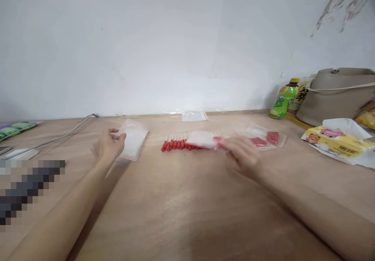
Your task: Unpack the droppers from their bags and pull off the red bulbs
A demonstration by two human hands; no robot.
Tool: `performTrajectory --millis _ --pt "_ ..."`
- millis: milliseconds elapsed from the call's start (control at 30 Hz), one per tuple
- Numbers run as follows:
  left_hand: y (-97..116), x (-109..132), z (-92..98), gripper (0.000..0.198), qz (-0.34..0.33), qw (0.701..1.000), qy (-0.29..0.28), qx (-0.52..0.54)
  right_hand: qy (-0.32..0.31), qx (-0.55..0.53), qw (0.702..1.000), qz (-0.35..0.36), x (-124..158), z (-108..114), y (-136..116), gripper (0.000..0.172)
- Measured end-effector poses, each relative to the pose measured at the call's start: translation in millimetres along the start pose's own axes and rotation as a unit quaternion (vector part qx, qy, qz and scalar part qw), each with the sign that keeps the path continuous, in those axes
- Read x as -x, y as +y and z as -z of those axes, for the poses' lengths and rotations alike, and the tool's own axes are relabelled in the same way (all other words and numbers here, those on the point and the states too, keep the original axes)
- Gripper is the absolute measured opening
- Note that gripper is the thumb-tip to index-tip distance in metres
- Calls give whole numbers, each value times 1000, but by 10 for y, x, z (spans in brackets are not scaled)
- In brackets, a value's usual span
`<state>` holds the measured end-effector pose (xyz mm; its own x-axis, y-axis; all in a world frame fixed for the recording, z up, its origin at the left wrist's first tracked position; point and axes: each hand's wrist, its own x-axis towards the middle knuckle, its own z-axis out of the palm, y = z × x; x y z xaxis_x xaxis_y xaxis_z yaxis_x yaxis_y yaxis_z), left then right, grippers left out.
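Observation:
My right hand [241, 151] is closed, pinching a small clear zip bag [202, 138] by its pinkish-red edge; both are blurred. That bag hovers over a row of red-tipped thin sticks [174, 145] lying side by side, and it hides part of the row. My left hand [109, 145] has curled fingers, with the thumb and forefinger a little apart and nothing visible between them. It is beside a pile of clear plastic bags [133, 142]. Right of the row lie clear bags [272, 138] with red-tipped sticks inside, partly behind my right hand.
A flat clear packet [194, 116] lies near the wall. At right stand a green bottle [284, 99] and a beige bucket-like bag [336, 95], with a yellow tissue pack [340, 142] in front. A grey cable [70, 130] crosses the wooden table [164, 206] at left.

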<state>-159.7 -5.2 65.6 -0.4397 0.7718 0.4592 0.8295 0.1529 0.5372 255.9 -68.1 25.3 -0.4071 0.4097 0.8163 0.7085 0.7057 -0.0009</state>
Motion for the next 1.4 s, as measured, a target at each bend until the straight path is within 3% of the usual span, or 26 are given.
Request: performTrajectory --millis 100,200,267,367,467,533,567,600,700,767,933,1133,1400 --pt "-286 -119 -19 40 23 1000 4 -20 -40 -107 988 105 63 -176 -412 38" --pt "-427 -116 -54 37 17 999 25 -29 -72 -161 978 110 82 -297 -632 31" --pt "-366 -63 -34 34 -31 995 79 -51 -102 -191 972 90 67 -330 -668 26" --pt "-27 106 33 29 -127 981 125 -82 -168 -252 951 64 39 -296 -632 24" --pt "451 434 27 21 -230 972 11 -46 -221 -280 933 40 37 -200 -564 48" --pt "717 741 -40 15 -315 945 -88 -14 -226 -272 935 12 58 -147 -517 68" --pt "813 904 -82 15 -352 928 -123 7 -216 -260 941 -13 73 -136 -492 69" --pt "881 1062 -124 16 -400 894 -193 51 -200 -243 948 -46 91 -136 -468 60" --pt "946 1415 -218 35 -459 822 -314 123 -132 -165 964 -163 142 -189 -401 15" --pt "917 1514 -248 46 -466 800 -356 129 -121 -128 960 -217 158 -235 -372 16" --pt "833 1490 -277 47 -432 807 -381 134 -202 -189 934 -224 121 -254 -387 10" --pt "815 1453 -290 46 -431 811 -368 144 -204 -306 906 -211 82 -236 -417 14" --pt "892 1420 -298 37 -453 814 -332 145 -154 -212 958 -118 94 -268 -438 14"
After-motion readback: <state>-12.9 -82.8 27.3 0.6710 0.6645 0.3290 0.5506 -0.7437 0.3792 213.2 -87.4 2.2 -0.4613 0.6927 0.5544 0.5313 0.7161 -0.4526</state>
